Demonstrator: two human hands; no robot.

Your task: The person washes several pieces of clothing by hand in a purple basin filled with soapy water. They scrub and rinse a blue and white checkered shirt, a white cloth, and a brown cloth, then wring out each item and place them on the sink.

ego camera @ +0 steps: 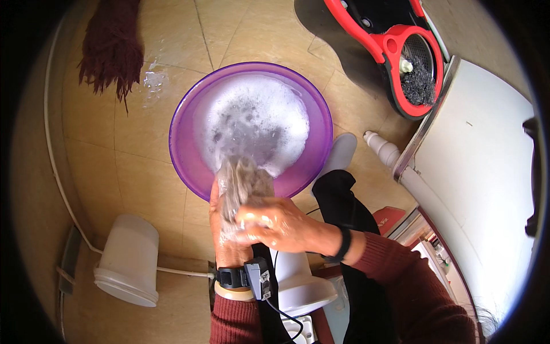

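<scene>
A purple plastic basin (176, 129) of sudsy, greyish water stands on the tiled floor. Over its near rim I hold a wet, soapy grey-beige cloth (242, 182). My left hand (225, 234) lies under and along the left of the cloth, its fingers largely hidden behind the fabric. From the right, my right hand (279, 223) is clenched on the cloth's lower part, wet with suds. Both wrists wear black bands, the left one also a small grey device and a pale bangle.
A dark red string mop (114, 56) hangs at the upper left. A white lidded bucket (129, 258) stands lower left. Upper right is a red-and-black mop bucket (397, 36) with a spinner basket. A white drain pipe (382, 148) and white cabinet (477, 133) bound the right side.
</scene>
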